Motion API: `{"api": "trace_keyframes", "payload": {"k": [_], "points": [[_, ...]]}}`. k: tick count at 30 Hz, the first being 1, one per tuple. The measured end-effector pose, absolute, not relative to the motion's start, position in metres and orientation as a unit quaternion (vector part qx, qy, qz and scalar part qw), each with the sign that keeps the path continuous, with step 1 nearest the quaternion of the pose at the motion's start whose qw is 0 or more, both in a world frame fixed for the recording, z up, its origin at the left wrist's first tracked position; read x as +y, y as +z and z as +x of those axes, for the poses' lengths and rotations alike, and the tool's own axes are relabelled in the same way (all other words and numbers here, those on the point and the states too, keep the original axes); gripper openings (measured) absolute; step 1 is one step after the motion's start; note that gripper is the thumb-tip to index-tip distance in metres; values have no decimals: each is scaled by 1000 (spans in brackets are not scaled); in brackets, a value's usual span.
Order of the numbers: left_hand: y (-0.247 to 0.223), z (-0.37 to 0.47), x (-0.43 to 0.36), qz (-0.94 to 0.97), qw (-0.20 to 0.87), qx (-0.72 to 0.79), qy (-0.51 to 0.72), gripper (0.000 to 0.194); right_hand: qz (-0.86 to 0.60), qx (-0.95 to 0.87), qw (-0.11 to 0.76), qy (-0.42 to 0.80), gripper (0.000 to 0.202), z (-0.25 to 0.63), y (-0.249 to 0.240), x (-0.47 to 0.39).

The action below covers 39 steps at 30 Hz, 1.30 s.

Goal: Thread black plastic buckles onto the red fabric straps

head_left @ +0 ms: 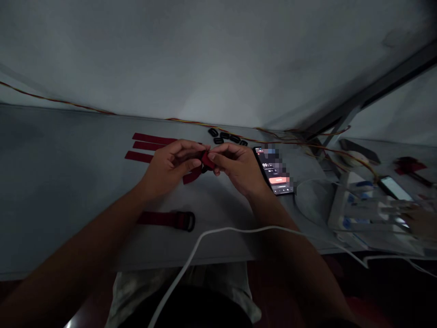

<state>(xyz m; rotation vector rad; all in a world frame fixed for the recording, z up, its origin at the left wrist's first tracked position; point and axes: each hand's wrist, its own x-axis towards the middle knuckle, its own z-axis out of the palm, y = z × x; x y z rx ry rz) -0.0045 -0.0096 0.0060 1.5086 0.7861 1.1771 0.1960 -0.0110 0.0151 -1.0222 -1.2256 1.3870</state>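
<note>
My left hand (170, 166) and my right hand (235, 164) meet above the table, fingers closed on one red strap (207, 160). A dark piece shows just under the strap between my fingers, partly hidden. Behind my left hand lie several flat red strips (150, 138). Nearer to me, a red strap with a black buckle (189, 221) at its right end rests on the table, partly under my left forearm. Several loose black buckles (224, 135) lie beyond my right hand, close to the wall.
A lit phone (275, 171) lies right of my right hand. A white cable (235, 230) crosses in front of my right forearm. Thin wires (191, 122) run along the wall. At the right are a white box (344, 200), another phone (396, 188) and a blurred hand of another person.
</note>
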Motion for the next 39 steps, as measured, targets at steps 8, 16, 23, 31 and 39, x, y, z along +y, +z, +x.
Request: {"api": "trace_keyframes", "payload": {"k": [8, 16, 23, 31, 39], "points": [[5, -16, -8, 674, 478, 353, 440, 37, -445, -594, 471, 478, 18, 198, 24, -18], [6, -15, -6, 679, 469, 358, 438, 33, -387, -598, 442, 545, 33, 202, 21, -15], [6, -18, -5, 667, 511, 334, 427, 49, -372, -562, 437, 595, 42, 200, 18, -13], [4, -15, -4, 661, 534, 322, 418, 56, -381, -499, 461, 627, 47, 193, 14, -16], [6, -9, -5, 641, 460, 402, 464, 23, -407, -520, 422, 621, 40, 197, 10, -13]]}}
